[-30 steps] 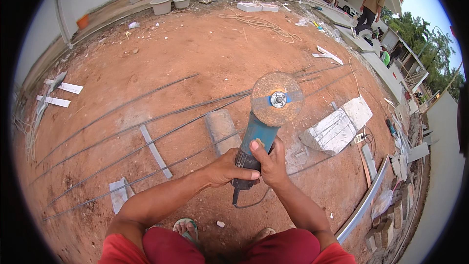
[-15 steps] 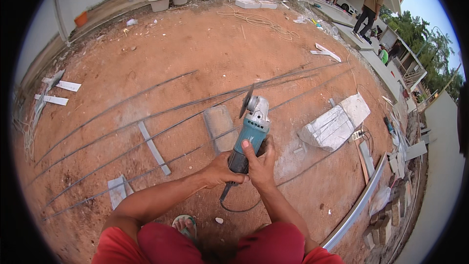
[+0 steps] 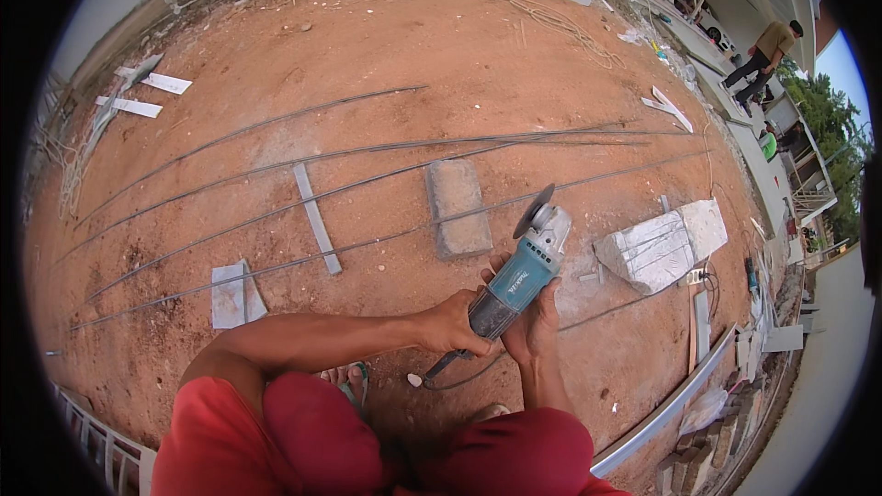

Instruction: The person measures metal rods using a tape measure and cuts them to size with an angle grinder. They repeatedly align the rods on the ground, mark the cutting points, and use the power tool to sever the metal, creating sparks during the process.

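Both hands are closed around the teal angle grinder (image 3: 522, 277): the left hand (image 3: 457, 323) at its rear, the right hand (image 3: 533, 317) under the body. Its disc (image 3: 534, 211) hangs just above a steel rod (image 3: 276, 262) beside the concrete block (image 3: 457, 207) on the dirt ground (image 3: 386, 64). The step looks like lining up a cut; next, the disc needs lowering squarely onto the rod.

Grinder (image 3: 521, 277) — teal body, grey head, dark rear grip, black cord trailing from the back. Tilted, disc end up-right, disc edge-on just over a rebar (image 3: 367, 243). Rebar — long, thin, dark, lying on red dirt, crossing a flat grey block (image 3: 457, 207).
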Tool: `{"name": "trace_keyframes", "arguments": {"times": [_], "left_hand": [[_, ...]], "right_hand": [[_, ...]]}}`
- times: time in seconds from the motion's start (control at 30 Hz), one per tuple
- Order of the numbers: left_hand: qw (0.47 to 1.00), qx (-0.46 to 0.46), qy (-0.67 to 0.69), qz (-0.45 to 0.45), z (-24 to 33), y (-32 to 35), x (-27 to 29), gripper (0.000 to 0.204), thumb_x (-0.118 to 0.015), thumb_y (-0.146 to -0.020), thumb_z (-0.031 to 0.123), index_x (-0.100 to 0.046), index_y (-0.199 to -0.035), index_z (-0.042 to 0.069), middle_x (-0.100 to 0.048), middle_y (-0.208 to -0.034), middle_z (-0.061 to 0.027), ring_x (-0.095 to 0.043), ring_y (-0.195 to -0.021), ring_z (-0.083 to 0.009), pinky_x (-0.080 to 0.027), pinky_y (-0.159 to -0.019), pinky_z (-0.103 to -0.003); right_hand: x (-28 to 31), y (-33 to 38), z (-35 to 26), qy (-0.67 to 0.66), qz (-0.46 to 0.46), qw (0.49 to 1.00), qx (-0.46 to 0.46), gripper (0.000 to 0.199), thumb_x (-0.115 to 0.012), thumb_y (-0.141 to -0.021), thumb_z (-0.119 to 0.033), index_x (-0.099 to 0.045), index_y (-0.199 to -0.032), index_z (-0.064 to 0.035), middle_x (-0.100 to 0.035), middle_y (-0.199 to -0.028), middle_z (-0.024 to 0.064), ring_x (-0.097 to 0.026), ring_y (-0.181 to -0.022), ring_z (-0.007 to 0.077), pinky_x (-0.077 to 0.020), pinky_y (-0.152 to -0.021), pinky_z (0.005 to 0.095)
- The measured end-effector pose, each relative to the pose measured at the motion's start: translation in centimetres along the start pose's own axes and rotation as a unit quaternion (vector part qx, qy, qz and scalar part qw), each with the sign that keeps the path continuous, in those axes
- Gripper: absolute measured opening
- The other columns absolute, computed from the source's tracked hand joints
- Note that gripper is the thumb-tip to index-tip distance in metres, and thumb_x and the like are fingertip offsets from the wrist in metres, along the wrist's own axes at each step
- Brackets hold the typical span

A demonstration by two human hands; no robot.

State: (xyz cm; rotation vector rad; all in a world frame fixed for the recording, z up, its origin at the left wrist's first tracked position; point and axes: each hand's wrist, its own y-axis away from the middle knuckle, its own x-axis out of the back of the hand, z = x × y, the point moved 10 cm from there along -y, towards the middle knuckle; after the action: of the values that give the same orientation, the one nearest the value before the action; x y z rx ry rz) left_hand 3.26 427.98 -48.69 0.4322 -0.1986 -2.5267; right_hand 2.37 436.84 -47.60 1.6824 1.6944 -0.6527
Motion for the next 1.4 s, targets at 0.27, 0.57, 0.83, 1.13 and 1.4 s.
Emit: {"name": "trace_keyframes", "arguments": {"times": [0.27, 0.57, 0.83, 1.13, 1.4], "left_hand": [[0.996, -0.068, -0.057, -0.013, -1.5, -1.3, -2.5, 0.039, -0.081, -0.071, 0.013, -0.067, -0.106, -0.001, -0.069, -0.093, -0.0071, -0.066, -0.086, -0.0138, -0.054, -0.078, -0.032], [0.987, -0.079, -0.11, 0.091, -4.2, -3.7, -1.7, 0.058, -0.086, -0.064, 0.019, -0.065, -0.112, -0.003, -0.071, -0.098, -0.0136, -0.069, -0.093, -0.0218, -0.056, -0.084, -0.035], [0.951, -0.122, -0.192, 0.211, -1.5, -2.7, 0.6, 0.073, -0.09, -0.063, 0.023, -0.058, -0.12, -0.01, -0.07, -0.103, -0.0287, -0.072, -0.099, -0.0415, -0.058, -0.086, -0.045], [0.707, -0.054, -0.619, 0.34, 2.4, 14.3, 21.5, 0.029, -0.068, -0.095, 0.027, -0.062, -0.094, -0.002, -0.062, -0.094, -0.0201, -0.062, -0.091, -0.0397, -0.05, -0.081, -0.049], [0.721, 0.203, -0.576, 0.327, -7.4, 24.4, 28.4, 0.038, -0.057, -0.103, 0.034, -0.069, -0.11, -0.002, -0.071, -0.088, -0.0265, -0.07, -0.085, -0.0445, -0.054, -0.076, -0.055]], "right_hand": [[3.7, 2.6, -0.4, 0.005, 0.124, 0.99, 0.071, 0.082, -0.056, -0.095, -0.071, -0.052, -0.141, -0.0036, -0.068, -0.12, 0.017, -0.068, -0.106, 0.0323, -0.0563, -0.093, 0.0456], [5.3, 2.0, -0.3, -0.061, 0.154, 0.986, 0.025, 0.07, -0.042, -0.105, -0.063, -0.058, -0.135, -0.0018, -0.069, -0.117, 0.0199, -0.067, -0.104, 0.0345, -0.0569, -0.09, 0.0463], [6.8, 1.2, -0.4, 0.257, 0.204, 0.943, 0.051, 0.055, -0.066, -0.099, -0.05, -0.059, -0.129, -0.0044, -0.069, -0.111, 0.0142, -0.068, -0.104, 0.0254, -0.0557, -0.092, 0.0389], [11.1, 3.0, -6.9, 0.199, 0.273, 0.94, 0.059, 0.035, -0.075, -0.088, -0.017, -0.056, -0.112, 0.0008, -0.068, -0.088, 0.0152, -0.069, -0.072, 0.0245, -0.0591, -0.063, 0.0366], [13.6, 5.7, -12.3, 0.277, 0.318, 0.903, 0.081, 0.031, -0.076, -0.088, -0.021, -0.059, -0.104, 0.0, -0.068, -0.085, 0.0142, -0.068, -0.067, 0.0232, -0.0569, -0.056, 0.035]]}}
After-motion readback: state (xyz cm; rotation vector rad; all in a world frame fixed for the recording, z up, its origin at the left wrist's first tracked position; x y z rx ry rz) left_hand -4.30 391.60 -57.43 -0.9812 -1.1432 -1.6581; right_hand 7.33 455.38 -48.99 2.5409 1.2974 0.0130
